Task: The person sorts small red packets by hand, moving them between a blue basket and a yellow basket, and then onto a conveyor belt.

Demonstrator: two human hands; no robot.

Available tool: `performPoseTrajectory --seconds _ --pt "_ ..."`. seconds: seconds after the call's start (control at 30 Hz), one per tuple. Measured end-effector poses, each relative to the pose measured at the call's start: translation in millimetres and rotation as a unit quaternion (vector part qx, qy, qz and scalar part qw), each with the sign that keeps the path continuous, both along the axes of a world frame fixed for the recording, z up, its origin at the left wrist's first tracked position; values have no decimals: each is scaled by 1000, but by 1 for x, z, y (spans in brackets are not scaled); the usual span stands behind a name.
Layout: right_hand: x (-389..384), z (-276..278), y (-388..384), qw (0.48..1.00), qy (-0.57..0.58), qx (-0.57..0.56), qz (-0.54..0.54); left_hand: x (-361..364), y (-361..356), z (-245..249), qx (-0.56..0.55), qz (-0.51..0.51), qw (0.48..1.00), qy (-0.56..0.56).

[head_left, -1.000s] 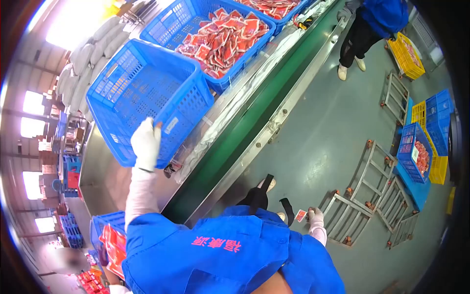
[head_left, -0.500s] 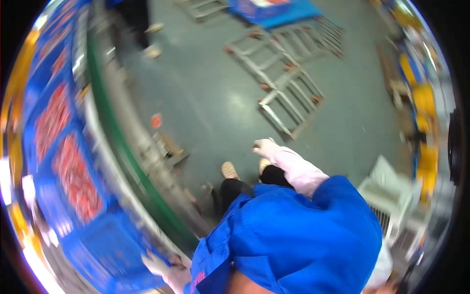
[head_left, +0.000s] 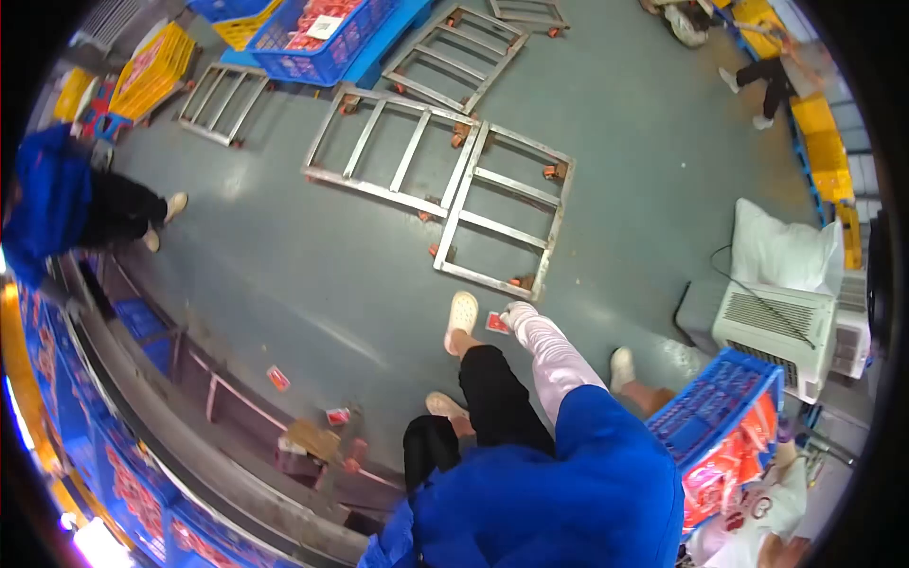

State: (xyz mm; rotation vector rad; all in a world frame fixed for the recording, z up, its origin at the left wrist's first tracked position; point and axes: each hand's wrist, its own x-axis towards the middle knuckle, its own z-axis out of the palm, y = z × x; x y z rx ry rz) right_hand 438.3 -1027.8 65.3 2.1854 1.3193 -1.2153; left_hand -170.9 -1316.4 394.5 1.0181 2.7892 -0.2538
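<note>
My right hand (head_left: 518,313), in a white glove below a pale pink sleeve, hangs in front of my body above the floor. Its fingers look curled in, and I see nothing in them. Right beside it in the view is a small red packet (head_left: 496,323), which seems to lie on the floor below. The nearest metal dolly frame (head_left: 502,232) is just beyond the hand. My left hand is out of view.
Several dolly frames stand ahead, with a blue crate (head_left: 317,66) of red packets behind. A conveyor (head_left: 204,473) runs along the left, near a person in blue (head_left: 52,189). At right, a person in white (head_left: 767,506) is by a blue crate (head_left: 724,398); a grey-white machine (head_left: 772,327) stands beyond.
My view has turned, bringing the conveyor lower left and more dollies into sight. My left hand, formerly near the conveyor crates, has left the view. A crate and person now show at right.
</note>
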Motion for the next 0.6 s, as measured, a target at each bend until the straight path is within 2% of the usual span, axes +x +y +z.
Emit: performPoseTrajectory --seconds 0.1,0.17,0.27,0.3,0.33,0.37,0.4,0.43,0.47,0.5,0.53,0.57,0.6 --pt "6 -50 53 990 57 -124 -36 35 96 -7 -35 -77 996 -36" --pt "9 -84 79 988 66 -139 -18 55 157 -21 -55 -127 988 -68" --pt "8 -160 73 986 62 -134 -74 97 258 -47 -94 -224 961 -133" --pt "7 -180 71 988 67 -128 -58 116 294 -55 -106 -261 946 -160" --pt "0 -192 71 996 16 -73 -58 103 315 -77 -140 -406 889 -159" --pt "-9 -207 70 997 -34 -23 -58 88 334 -94 -177 -539 808 -156" --pt "-12 -228 70 997 -25 -32 -71 112 360 -105 -180 -439 865 -162" --pt "-16 -248 67 996 -58 28 -66 100 376 -127 -194 -448 859 -154" --pt "-20 -266 62 990 -93 85 -61 84 391 -150 -186 -387 880 -204" --pt "-16 -287 58 990 -89 79 -70 76 403 -170 -171 -319 896 -256" --pt "-20 -306 48 982 -89 140 -88 107 442 -168 -255 -404 857 -190" --pt "-23 -320 42 969 -93 202 -104 131 473 -171 -261 -376 861 -223" --pt "-23 -315 41 968 -86 199 -127 129 490 -173 -282 -342 874 -198"
